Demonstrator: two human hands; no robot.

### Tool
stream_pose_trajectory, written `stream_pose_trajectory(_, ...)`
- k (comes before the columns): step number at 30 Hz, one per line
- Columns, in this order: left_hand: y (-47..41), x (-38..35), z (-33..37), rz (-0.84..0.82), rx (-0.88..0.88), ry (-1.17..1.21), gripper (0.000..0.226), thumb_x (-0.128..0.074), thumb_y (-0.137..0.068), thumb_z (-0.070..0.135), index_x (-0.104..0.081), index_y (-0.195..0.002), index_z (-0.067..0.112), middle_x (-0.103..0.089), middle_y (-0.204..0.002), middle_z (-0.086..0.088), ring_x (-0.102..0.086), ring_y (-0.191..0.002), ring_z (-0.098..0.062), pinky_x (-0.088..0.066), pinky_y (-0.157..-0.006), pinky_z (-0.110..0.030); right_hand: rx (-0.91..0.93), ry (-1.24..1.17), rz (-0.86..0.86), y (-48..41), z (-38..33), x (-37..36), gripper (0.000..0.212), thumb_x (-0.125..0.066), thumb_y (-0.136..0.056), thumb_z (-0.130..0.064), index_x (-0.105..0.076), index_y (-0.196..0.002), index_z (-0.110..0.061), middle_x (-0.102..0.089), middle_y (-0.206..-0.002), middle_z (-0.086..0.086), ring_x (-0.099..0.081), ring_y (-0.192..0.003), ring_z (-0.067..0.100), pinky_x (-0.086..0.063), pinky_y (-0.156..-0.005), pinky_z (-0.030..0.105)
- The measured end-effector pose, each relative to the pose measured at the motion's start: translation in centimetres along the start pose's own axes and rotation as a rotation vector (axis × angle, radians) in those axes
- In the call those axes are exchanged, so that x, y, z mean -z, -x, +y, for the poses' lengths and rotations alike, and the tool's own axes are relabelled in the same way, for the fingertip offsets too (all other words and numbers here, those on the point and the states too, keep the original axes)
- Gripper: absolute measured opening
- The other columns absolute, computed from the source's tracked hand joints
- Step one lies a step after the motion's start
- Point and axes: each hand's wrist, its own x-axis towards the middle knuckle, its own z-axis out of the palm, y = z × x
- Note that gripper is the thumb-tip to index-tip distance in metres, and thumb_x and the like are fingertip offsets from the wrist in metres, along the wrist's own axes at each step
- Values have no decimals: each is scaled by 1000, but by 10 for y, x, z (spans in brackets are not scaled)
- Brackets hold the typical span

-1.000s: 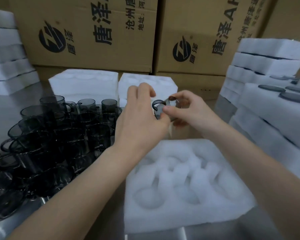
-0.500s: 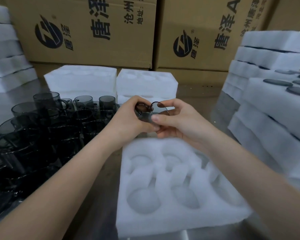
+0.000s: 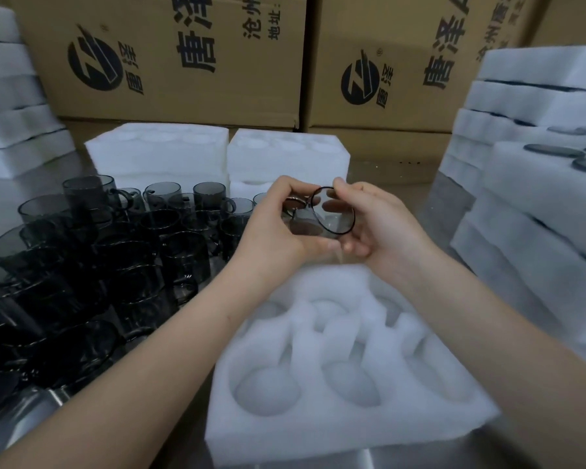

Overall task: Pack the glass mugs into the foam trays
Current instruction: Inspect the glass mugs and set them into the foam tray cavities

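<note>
One smoky glass mug [image 3: 322, 216] is held between both hands above the far edge of a white foam tray [image 3: 345, 431], its rim tipped toward me. My left hand [image 3: 278, 228] grips its left side and handle. My right hand [image 3: 383, 225] grips its right side and rim. The tray's round cup pockets hold nothing. Many more grey glass mugs [image 3: 92, 252] stand crowded on the steel table to the left.
Two more foam trays [image 3: 156, 154] lie behind the mugs. Stacked foam trays [image 3: 538, 106] rise at the right, some showing dark lids, and another stack [image 3: 11, 123] at the far left. Printed cardboard boxes [image 3: 170, 59] wall off the back.
Both hands came down and toward me with the mug, and turned it so its open rim now faces me. The view has shifted slightly.
</note>
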Motion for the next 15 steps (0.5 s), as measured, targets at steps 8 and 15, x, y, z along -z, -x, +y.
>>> stream_pose_trajectory(8,-2,6,-4,117,62,186,56,-80,-67,-9,-57,-111,16,-61,-120,-9,-70,-95,-29,-58,-84,-42,-3,-187,-359,-2,0,9,42,-64,-76,-8,-66,-118,-15,-64,-91,-1,-54,-57,8,-44,-51,17)
stream_pose_trajectory(15,-1,-3,-5,95,-10,-29,53,-84,-49,15,-55,-92,29,-65,-96,6,-67,-84,-16,-58,-83,-39,134,219,-142,1,7,2,45,-87,-68,-22,-56,-100,-22,-63,-93,-4,-50,-47,9,-36,-39,20)
